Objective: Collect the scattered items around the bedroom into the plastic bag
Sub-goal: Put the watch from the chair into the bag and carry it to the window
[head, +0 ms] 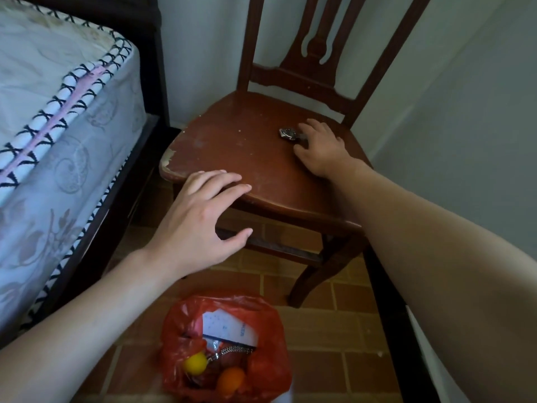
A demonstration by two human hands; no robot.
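Our hands at the wooden chair, the bag open on the floor below.

Our right hand (319, 149) lay on the chair seat (247, 146), fingers curled about a small metal wristwatch (288, 133), its strap hidden beneath them. Our left hand (200, 219) rested open, fingers spread over the seat's front edge. The red plastic bag (223, 347) sat on the brick-patterned floor (334, 330) just in front of the chair, holding a yellow ball (196, 363), an orange ball (231, 379), a metal chain (235, 349) and a white packet (229, 327). A mattress (58, 112) stood to the left.
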